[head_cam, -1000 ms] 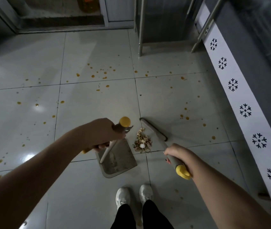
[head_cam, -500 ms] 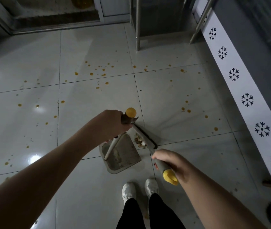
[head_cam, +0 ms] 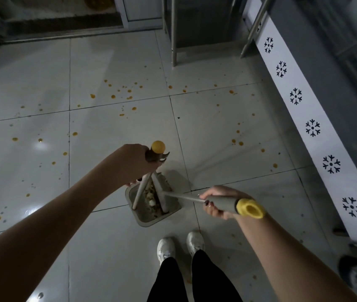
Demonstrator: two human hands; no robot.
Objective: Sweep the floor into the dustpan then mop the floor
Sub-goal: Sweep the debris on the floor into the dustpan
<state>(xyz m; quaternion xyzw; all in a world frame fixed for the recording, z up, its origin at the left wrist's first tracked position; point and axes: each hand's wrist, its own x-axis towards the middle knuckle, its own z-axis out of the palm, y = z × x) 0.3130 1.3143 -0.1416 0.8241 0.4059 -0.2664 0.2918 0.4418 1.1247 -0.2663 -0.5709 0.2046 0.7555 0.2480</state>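
Fingers (head_cam: 212, 210) curled — broom (head_cam: 223, 202) right, dustpan (head_cam: 144, 219) left

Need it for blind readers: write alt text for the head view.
The right hand grips a grey, yellow-capped broom, its head against crumbs inside a grey dustpan whose handle the left hand grips. Orange drops spot the white tile floor.

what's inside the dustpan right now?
A pile of crumbly scraps lies in the dustpan, with the broom head in there right beside it. Anything under the broom head or the pan's own pole is covered.
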